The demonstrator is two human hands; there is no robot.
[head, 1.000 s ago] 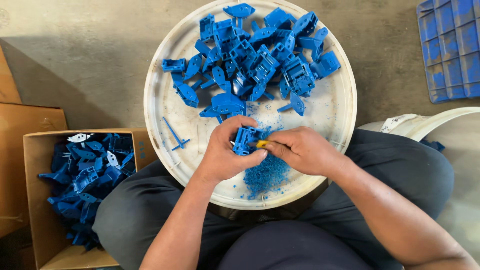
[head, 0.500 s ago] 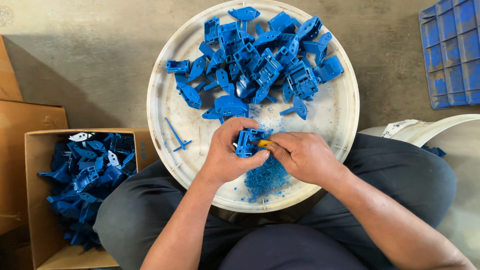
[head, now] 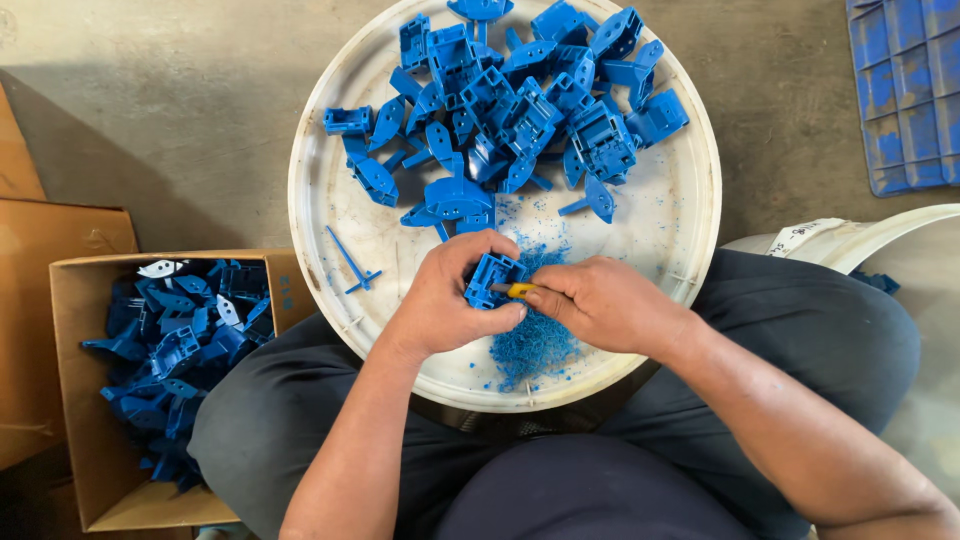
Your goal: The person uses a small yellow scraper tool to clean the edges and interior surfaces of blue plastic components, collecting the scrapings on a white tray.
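Observation:
My left hand (head: 448, 300) grips a small blue plastic part (head: 492, 278) over the near side of a round white tray (head: 320, 250) resting on my lap. My right hand (head: 605, 305) holds a small yellow-handled cutting tool (head: 519, 290), whose tip touches the part. Below the hands lies a heap of blue plastic shavings (head: 535, 345). A pile of several blue plastic parts (head: 510, 110) fills the far half of the tray.
A cardboard box (head: 75, 400) of blue parts (head: 170, 350) stands on the floor to my left. A thin blue sprue stick (head: 350, 265) lies on the tray's left. A blue crate (head: 905, 90) is at the top right, a white bucket rim (head: 870, 235) at my right.
Both hands stay together on the part with only small shifts of the fingers and tool. The view has drifted slightly.

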